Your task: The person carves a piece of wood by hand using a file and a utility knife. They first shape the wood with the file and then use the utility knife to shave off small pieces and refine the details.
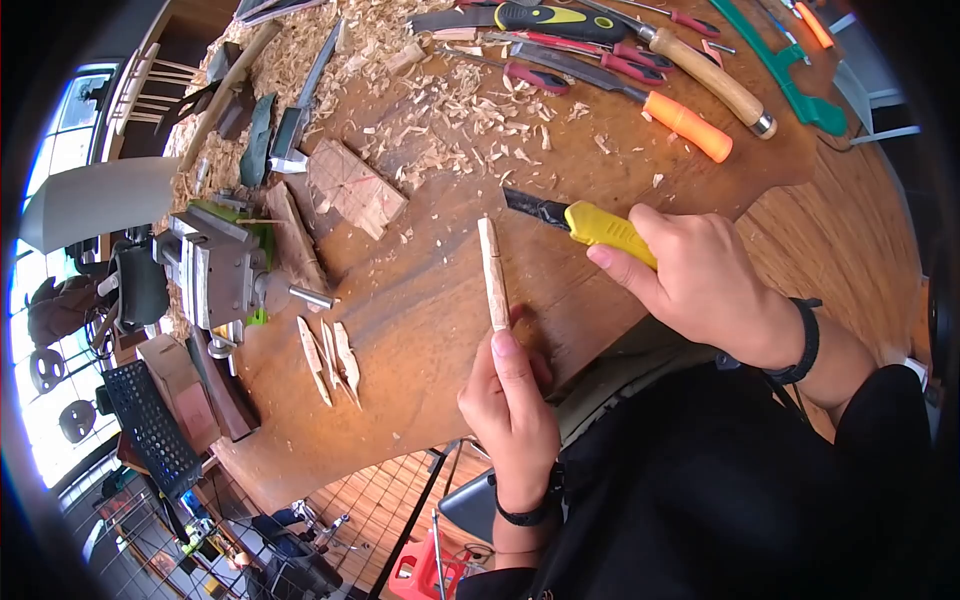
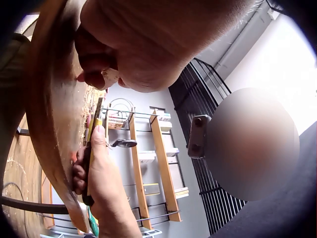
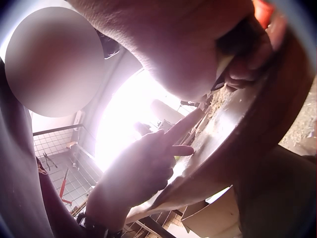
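Pinched between the thumb and fingers of my left hand (image 1: 512,415) is a slim carved wooden stick (image 1: 493,272), its free end pointing away over the worktable (image 1: 420,400). My right hand (image 1: 705,275) grips a yellow utility knife (image 1: 608,230), whose dark blade (image 1: 535,207) reaches left, just beyond the stick's far end and apart from it. The left wrist view shows the knife (image 2: 98,121) held upright in the right hand (image 2: 106,181). In the right wrist view the left hand (image 3: 133,168) has a finger extended along the stick, which is poorly visible against the glare.
Several thin wood pieces (image 1: 345,360) lie left of my hands, near a metal vise (image 1: 215,265). A marked wooden block (image 1: 355,188) sits behind them. Shavings (image 1: 450,115) cover the back, with an orange-handled tool (image 1: 690,125) and a wooden-handled one (image 1: 715,80) at right.
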The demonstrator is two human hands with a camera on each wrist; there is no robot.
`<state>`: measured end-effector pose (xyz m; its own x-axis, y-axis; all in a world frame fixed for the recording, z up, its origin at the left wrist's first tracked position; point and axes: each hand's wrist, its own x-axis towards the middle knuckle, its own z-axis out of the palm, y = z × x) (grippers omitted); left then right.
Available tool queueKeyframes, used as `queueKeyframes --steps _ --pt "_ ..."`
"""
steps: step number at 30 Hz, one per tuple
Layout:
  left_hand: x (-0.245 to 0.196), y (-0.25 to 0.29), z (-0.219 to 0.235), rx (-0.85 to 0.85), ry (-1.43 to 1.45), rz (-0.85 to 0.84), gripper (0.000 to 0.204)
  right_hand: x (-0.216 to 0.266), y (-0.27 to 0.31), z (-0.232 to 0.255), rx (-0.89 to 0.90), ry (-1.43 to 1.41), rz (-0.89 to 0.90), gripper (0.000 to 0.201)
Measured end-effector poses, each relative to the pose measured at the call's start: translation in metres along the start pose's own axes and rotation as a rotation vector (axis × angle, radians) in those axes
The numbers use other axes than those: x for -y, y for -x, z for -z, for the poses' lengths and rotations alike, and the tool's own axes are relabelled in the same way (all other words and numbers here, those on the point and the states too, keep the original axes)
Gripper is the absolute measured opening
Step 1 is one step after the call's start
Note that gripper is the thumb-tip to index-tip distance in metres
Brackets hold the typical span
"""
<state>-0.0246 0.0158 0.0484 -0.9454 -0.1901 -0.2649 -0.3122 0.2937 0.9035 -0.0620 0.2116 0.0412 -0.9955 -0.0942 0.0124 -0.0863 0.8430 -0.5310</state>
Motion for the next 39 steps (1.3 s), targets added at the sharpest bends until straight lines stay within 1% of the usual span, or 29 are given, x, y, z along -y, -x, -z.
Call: queueKeyframes --steps 2,4,5,7,8,9,11,13,17,19,20,22,23,25,26,28,29,31,35,37,39 --pt "0.005 0.001 0.001 -0.01 0.014 -0.015 0.056 0.0 0.001 0.004 0.012 -0.049 -0.01 0.053" --pt "0.007 0.002 -0.001 -0.031 0.064 -0.019 0.051 0.0 0.001 0.006 0.063 -0.16 -0.042 0.053" --pt "0.008 0.002 -0.001 -0.031 0.061 -0.016 0.051 0.0 0.002 0.006 0.065 -0.163 -0.043 0.053" --pt "0.011 0.003 0.0 0.017 0.044 -0.085 0.047 0.001 0.005 0.005 0.031 -0.267 -0.009 0.052" --pt "0.011 0.003 0.001 0.02 0.04 -0.082 0.047 0.001 0.006 0.005 0.032 -0.27 -0.013 0.052" --pt "0.01 0.002 0.002 0.039 -0.008 -0.056 0.042 0.002 0.007 0.005 0.05 -0.317 -0.005 0.048" --pt "0.009 0.002 0.0 0.06 -0.06 -0.027 0.042 0.003 0.007 0.007 0.069 -0.368 -0.001 0.044" --pt "0.009 0.0 -0.007 -0.008 -0.001 -0.068 0.039 0.005 0.007 0.01 0.126 -0.435 -0.052 0.04" --pt "0.002 -0.001 -0.011 -0.018 -0.015 -0.045 0.038 0.005 0.006 0.001 0.094 -0.467 -0.015 0.037" --pt "0.005 -0.002 -0.011 -0.024 0.017 -0.057 0.036 0.005 0.004 -0.003 0.01 -0.443 0.033 0.039" --pt "0.006 -0.002 -0.012 -0.023 0.012 -0.056 0.036 0.005 0.004 -0.003 0.011 -0.447 0.03 0.039" --pt "0.006 -0.003 -0.016 -0.055 -0.055 -0.061 0.034 0.004 0.003 -0.002 0.133 -0.394 0.049 0.042" --pt "0.006 -0.003 -0.017 -0.052 -0.059 -0.06 0.034 0.004 0.002 0.0 0.132 -0.396 0.046 0.042" --pt "0.007 -0.004 -0.019 -0.094 -0.069 -0.074 0.028 0.006 0.001 0.005 0.25 -0.259 0.058 0.046" --pt "0.008 -0.004 -0.019 -0.092 -0.071 -0.073 0.028 0.006 0.001 0.005 0.25 -0.261 0.055 0.046" --pt "0.011 -0.004 -0.016 -0.084 -0.185 -0.099 0.022 0.005 0.001 0.004 0.223 -0.197 0.078 0.048" --pt "0.011 -0.005 -0.017 -0.082 -0.186 -0.098 0.022 0.005 0.0 0.004 0.223 -0.198 0.075 0.048" --pt "0.012 -0.006 -0.02 -0.122 -0.19 -0.156 0.019 0.005 -0.002 0.004 0.195 -0.13 0.076 0.048" --pt "0.011 -0.011 -0.024 -0.134 -0.202 -0.159 0.019 0.004 -0.003 0.004 0.189 -0.09 0.081 0.048" --pt "0.008 -0.014 -0.029 -0.167 -0.202 -0.243 0.02 0.006 -0.004 0.003 0.192 -0.099 0.078 0.048" --pt "0.01 -0.015 -0.028 -0.17 -0.221 -0.241 0.021 0.007 -0.005 0.003 0.197 -0.093 0.08 0.047"
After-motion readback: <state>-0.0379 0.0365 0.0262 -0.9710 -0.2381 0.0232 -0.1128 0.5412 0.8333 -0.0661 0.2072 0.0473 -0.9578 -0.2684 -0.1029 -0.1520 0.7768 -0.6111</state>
